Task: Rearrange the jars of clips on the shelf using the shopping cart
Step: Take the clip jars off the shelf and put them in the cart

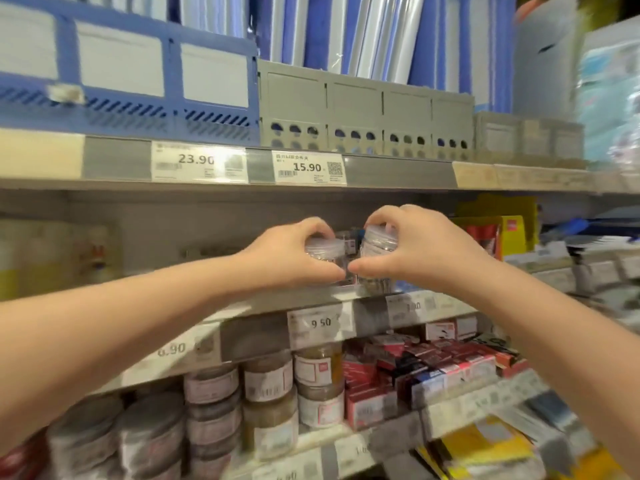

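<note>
Head view: your left hand (294, 251) and right hand (408, 247) each grip one upright jar of clips, left jar (325, 252) just beside right jar (375, 245) at the middle shelf (242, 308) front edge, both arms stretched forward, thumbs nearly meeting, though blur hides whether the bases sit on it.

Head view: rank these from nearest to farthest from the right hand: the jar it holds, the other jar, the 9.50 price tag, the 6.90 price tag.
1. Right jar, gripped by the right hand.
2. Left jar, just beside it, in the left hand.
3. 9.50 price tag, on the shelf edge below, to the left.
4. 6.90 price tag, farther left and lower.
</note>
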### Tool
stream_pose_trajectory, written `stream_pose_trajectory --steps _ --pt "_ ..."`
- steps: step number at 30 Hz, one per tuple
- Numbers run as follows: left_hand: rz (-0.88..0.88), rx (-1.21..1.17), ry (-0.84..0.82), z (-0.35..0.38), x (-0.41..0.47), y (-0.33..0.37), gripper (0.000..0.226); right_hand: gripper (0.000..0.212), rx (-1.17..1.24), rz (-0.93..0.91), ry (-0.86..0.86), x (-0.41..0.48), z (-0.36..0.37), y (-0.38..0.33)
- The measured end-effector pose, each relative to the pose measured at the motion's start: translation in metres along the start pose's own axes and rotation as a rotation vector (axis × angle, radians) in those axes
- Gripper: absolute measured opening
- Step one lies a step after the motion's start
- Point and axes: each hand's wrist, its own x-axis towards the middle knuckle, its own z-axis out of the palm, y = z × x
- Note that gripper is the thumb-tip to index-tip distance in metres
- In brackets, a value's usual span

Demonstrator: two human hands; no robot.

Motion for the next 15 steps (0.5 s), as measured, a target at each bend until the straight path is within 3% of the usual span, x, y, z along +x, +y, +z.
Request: stream_pose_trajectory --steps 4,8,15 --pt "0.051 -0.043 0.017 0.018 -0.035 0.031 0.052 0.072 -0.099 0.066 0.036 -0.058 -0.02 0.0" --pt "0.158 -0.111 -0.025 0.048 -0.061 0.081 0.052 0.071 -0.165 0.149 -0.034 -0.13 -0.047 0.021" --pt "0.331 -0.297 -0.216 0.16 -0.096 0.21 0.053 0.071 -0.102 0.437 -0.164 -0.277 -0.101 0.103"
